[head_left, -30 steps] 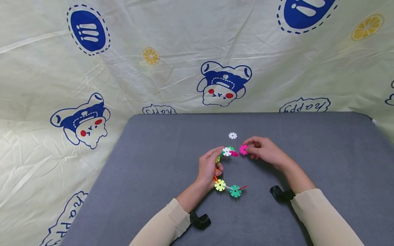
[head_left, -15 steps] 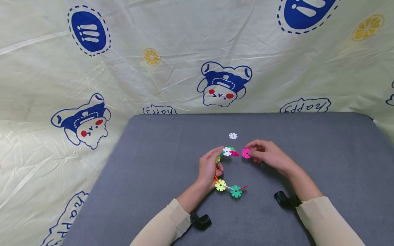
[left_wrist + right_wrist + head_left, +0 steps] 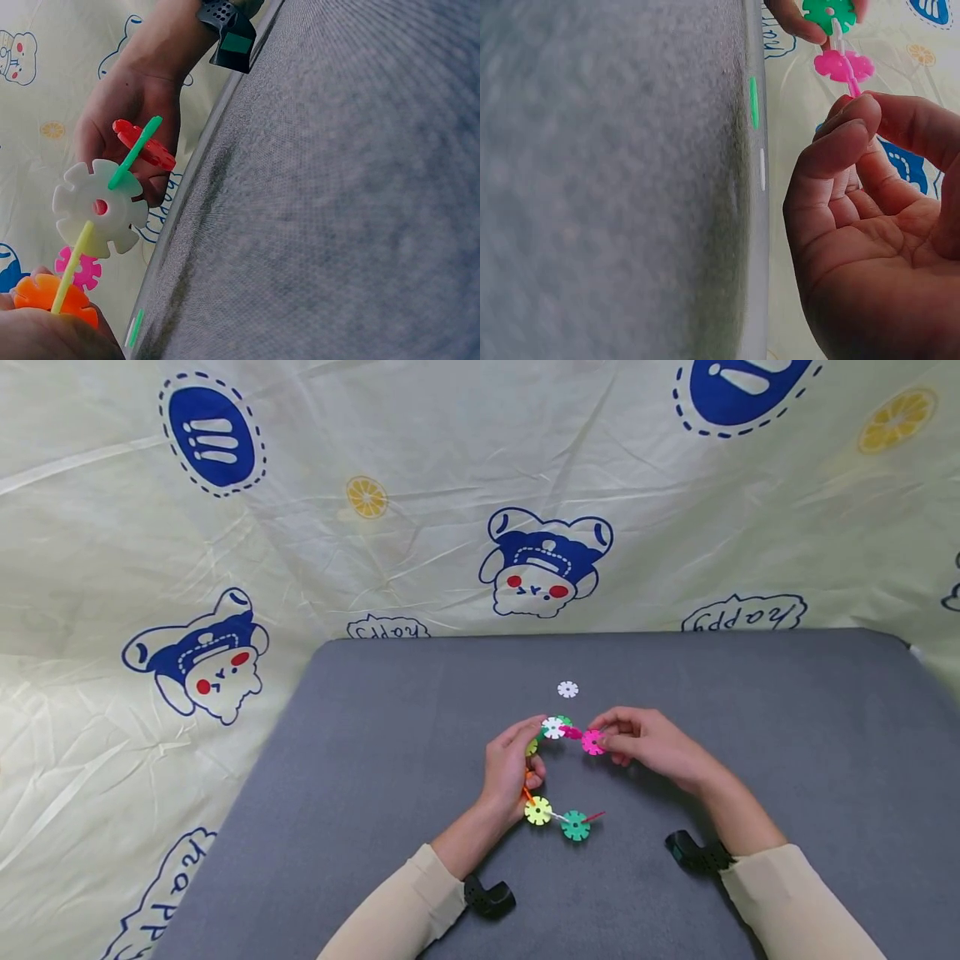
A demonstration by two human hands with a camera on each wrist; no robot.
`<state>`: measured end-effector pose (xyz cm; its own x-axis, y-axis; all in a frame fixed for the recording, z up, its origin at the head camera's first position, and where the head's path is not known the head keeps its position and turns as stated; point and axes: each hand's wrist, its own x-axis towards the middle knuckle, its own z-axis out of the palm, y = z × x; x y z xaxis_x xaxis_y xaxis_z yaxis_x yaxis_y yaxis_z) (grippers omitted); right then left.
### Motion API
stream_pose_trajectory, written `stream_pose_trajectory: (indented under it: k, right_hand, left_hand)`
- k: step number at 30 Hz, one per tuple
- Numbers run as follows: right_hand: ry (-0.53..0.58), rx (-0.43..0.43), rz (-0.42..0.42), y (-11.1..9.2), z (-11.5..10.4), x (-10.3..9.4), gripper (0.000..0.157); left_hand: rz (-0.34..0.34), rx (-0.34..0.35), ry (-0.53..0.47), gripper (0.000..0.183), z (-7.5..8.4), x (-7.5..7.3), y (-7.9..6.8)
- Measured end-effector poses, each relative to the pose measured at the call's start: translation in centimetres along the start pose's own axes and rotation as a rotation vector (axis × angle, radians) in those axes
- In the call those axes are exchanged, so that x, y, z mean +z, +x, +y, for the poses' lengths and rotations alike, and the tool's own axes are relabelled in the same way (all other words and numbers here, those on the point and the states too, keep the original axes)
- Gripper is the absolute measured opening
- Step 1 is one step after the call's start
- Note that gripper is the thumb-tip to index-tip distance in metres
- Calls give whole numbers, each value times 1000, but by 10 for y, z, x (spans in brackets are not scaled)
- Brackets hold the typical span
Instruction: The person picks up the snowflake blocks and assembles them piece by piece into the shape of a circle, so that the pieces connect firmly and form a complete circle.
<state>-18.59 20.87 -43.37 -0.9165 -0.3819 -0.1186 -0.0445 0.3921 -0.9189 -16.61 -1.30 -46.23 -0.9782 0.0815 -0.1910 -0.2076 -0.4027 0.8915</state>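
My left hand grips a curved chain of notched plastic discs near an orange disc. In the head view the chain's lower end shows a yellow disc, a green disc and a red disc seen edge-on. At its upper end are a white disc and a pink disc. Between thumb and fingertips, my right hand pinches a second pink disc, which meets the chain's pink end. How deep their slots interlock cannot be seen. The left fingers hide the chain's middle.
A loose white disc lies on the grey table beyond the hands. A green disc appears edge-on at table level in the right wrist view. Behind the table hangs a printed sheet.
My right hand first drew back a little to the right with its pink disc, then came left again, so the disc now meets the chain's pink end. My left hand has stayed nearly still.
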Motion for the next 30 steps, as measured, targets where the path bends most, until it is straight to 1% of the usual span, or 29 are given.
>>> stream_pose_trajectory:
  k: [6, 9, 15, 21, 25, 30]
  right_hand:
    - [0, -17, -4, 1, 0, 4, 28]
    - [10, -22, 11, 0, -1, 5, 26]
    - [32, -3, 50, -1, -2, 9, 24]
    - [67, -33, 76, -2, -3, 15, 23]
    - [88, -39, 91, -2, -4, 17, 24]
    - [85, -29, 75, -1, -3, 16, 26]
  left_hand:
    - [-8, -9, 9, 30, 0, 0, 1]
    - [-12, -13, 13, 29, 1, 0, 0]
    - [-21, -4, 9, 30, 3, 0, -1]
    - [-32, -15, -11, 32, 2, -1, -2]
    - [-25, -9, -26, 30, 2, 0, -1]
    - [-10, -12, -32, 27, 2, 1, -1]
